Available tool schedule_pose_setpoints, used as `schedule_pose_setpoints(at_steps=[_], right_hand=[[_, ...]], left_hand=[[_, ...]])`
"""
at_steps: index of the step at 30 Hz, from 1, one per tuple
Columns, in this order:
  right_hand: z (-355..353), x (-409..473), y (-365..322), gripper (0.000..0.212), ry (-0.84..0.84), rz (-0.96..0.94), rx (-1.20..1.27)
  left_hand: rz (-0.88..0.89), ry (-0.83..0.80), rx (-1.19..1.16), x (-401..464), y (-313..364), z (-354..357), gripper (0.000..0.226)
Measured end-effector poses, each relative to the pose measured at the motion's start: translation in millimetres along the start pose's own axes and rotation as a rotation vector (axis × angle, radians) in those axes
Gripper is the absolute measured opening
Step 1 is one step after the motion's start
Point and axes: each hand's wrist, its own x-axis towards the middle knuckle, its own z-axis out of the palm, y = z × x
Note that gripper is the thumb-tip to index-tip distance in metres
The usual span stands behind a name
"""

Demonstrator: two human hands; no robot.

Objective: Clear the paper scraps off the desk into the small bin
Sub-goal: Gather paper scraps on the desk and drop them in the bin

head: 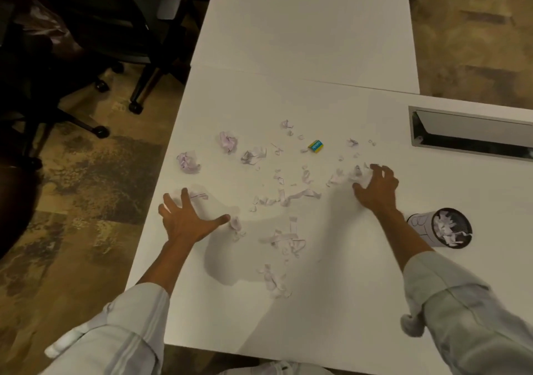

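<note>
Left hand [187,218] flat on desk [331,288], fingers spread, holding nothing. Right hand [375,190] clawed over scraps [288,198], not closed. Bin [444,227] beside right forearm, part-filled.

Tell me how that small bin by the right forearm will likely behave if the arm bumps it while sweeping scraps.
The small bin is probably light: it is small, looks like thin mesh and holds only paper scraps. It is narrow and upright, so a bump could tip it and spill them. Its round body would likely roll across the smooth desk.
</note>
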Motion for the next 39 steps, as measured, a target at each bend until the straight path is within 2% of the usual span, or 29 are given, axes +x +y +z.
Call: schedule_pose_setpoints(at_steps=[4,7,10,18,25,27,29,32,34,36,39], right_hand=[[13,25,-5,0.084,-0.099,0.132,-0.035],[39,18,-33,0.078,-0.094,0.09,-0.068],[66,-1,-61,0.069,-0.034,-0.089,-0.106],[104,-55,-87,0.046,-0.124,-0.632,-0.234],[95,-110,-53,0.039,-0.273,-0.871,-0.212],[86,-124,-40,0.044,-0.326,-0.908,-0.164],[74,-131,-27,0.052,-0.316,-0.89,-0.077],[60,-130,-9,0.08,-0.215,-0.723,0.025],[58,-130,-1,0.111,-0.269,-0.616,-0.033],[63,-133,2,0.132,-0.365,-0.587,-0.162],[75,-140,-8,0.142,-0.47,-0.671,-0.256]], left_hand=[[0.053,-0.162,-0.017,-9,24,20,0.159],[0.102,-0.184,-0.051,-22,50,38,0.164],[0.189,-0.158,-0.058,-34,71,49,0.16],[0.531,-0.176,0.012,-53,82,61,0.142],[0.747,-0.325,0.052,-88,53,74,0.141],[0.825,-0.313,0.075,-98,43,76,0.141],[0.835,-0.219,0.118,-104,34,74,0.143],[0.678,-0.146,0.199,-109,24,69,0.154],[0.566,-0.186,0.232,-111,22,70,0.162],[0.509,-0.229,0.229,-112,23,76,0.167],[0.525,-0.259,0.234,-114,31,86,0.166]])
